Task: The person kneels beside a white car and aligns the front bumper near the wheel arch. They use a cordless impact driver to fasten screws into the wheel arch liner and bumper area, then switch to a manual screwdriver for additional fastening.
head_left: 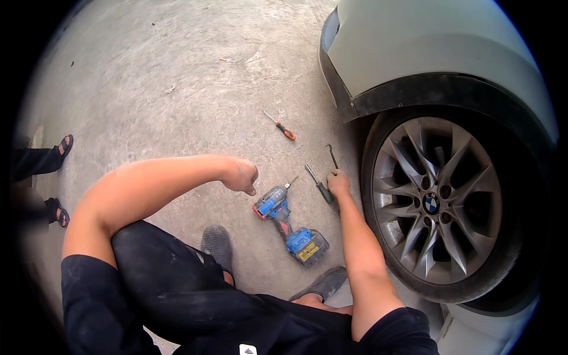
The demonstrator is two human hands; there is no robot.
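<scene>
while the right hand (pixel 339 182) grips a hooked tool (pixel 333 158) just beside the green-handled driver (pixel 323 191) and near the wheel (pixel 431 204), the left hand (pixel 240 175), loosely closed, hangs near the blue power tool (pixel 283 225) on the concrete (pixel 177 112).

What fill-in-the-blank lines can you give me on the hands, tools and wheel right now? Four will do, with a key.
1. The right hand holds a tool whose far tip bends into a ____.
2. The screwdriver farthest from the wheel has a black and ____ handle.
3. The label on the battery of the drill is mainly ____ in colour.
4. The wheel stands on the person's ____ side.

Missing words: hook; orange; yellow; right.
</scene>
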